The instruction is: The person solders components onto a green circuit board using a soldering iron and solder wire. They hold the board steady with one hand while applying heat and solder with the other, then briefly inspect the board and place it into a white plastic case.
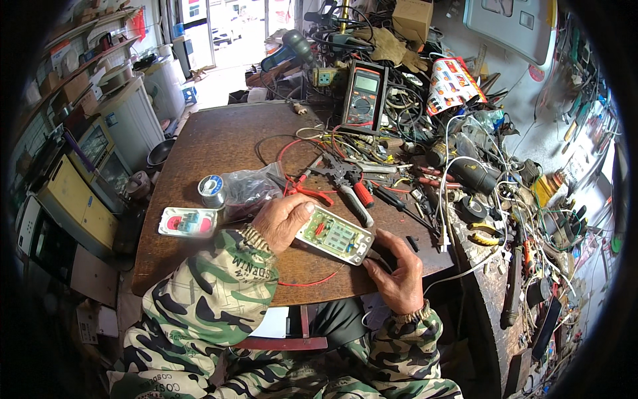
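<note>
Over the front of the brown table I hold an open white plastic casing (322, 214) with a circuit board (337, 234) inside. My left hand (282, 219) is closed round its left end, thumb on top. At the right end my right hand (401, 271) pinches what looks like a dark cable (378, 257) beside the casing; part of the grip is hidden. To the left lies a matching white shell (189, 223) with pink and bluish parts in it. Behind it stand a solder spool (211, 191) and a clear plastic bag (251, 188).
Red-handled pliers (307, 191) and a wire stripper (349, 183) lie just beyond the casing. A multimeter (364, 98) stands upright at the back. Tangled cables, a black tape roll (473, 208) and yellow-handled pliers (486, 235) crowd the right side. A red wire (307, 284) curves along the front.
</note>
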Demonstrator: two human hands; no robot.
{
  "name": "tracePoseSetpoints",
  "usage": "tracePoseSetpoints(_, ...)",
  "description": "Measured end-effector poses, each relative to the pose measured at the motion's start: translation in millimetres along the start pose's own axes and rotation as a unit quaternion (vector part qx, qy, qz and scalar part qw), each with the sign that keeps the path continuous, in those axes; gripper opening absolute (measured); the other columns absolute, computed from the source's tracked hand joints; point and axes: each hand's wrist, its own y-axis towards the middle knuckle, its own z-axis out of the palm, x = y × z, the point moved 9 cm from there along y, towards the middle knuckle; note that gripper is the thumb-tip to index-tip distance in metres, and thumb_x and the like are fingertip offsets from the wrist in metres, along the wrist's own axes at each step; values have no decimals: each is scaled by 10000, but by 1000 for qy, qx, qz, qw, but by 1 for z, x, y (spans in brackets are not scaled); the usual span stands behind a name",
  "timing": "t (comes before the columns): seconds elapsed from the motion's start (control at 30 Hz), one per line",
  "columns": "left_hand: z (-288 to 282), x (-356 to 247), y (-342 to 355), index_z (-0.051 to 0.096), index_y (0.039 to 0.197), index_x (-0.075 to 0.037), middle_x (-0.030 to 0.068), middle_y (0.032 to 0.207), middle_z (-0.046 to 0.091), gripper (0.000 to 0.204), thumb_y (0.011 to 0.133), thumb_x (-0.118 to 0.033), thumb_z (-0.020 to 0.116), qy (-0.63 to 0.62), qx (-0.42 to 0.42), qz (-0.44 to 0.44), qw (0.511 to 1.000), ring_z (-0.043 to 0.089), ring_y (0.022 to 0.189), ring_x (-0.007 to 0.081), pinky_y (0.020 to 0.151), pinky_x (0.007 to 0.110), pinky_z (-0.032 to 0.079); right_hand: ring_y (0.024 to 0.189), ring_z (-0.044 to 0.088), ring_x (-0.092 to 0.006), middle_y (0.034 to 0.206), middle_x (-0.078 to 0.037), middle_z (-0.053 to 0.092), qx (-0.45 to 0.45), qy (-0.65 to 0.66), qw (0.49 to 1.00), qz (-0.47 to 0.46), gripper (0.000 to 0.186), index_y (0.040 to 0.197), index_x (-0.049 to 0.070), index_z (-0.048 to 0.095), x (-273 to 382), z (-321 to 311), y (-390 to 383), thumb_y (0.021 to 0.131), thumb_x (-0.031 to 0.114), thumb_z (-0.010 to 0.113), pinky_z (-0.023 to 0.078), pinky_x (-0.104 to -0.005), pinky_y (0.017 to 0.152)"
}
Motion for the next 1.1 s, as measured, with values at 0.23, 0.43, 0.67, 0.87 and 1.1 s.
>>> tracePoseSetpoints(0.23,-1,1,-1,654,1162,4,70,902,708,437,1077,-387,476,-6,-4,12,1000,658,840,119,784,287,524,1130,682,-255,1192,-190,690,0,-14,1000,-16,523,1301,-53,592,-2,1,0,812,-12,774,531,-342,959)
tracePoseSetpoints(0.43,-1,-4,0,655,1162,5,74,909,714,428,1080,-373,472,9,5,-4,1000,668,844,121,781,292,532,1136,680,-261,1197,-190,690,-2,-14,1000,-8,522,1300,-55,593,-1,0,0,811,-16,773,528,-345,966)
tracePoseSetpoints(0.67,0,-1,0,653,1160,13,81,919,718,427,1083,-364,466,5,2,4,1000,670,853,123,789,292,533,1155,672,-262,1217,-192,686,1,-16,1000,-4,521,1306,-59,586,-2,0,0,821,-19,770,526,-350,978)
tracePoseSetpoints(0.87,0,-2,0,653,1157,10,78,916,713,426,1083,-366,467,4,2,1,1000,665,846,122,783,292,531,1154,671,-260,1216,-193,685,3,-8,1000,-3,527,1313,-57,581,-1,0,-1,823,-20,768,526,-349,976)
tracePoseSetpoints(1.1,-1,-3,-1,655,1158,3,74,899,707,424,1084,-369,465,7,-9,8,1000,660,831,119,771,291,527,1145,675,-260,1206,-195,686,4,-7,1000,-9,529,1314,-55,580,-2,0,-1,821,-22,767,529,-348,971)
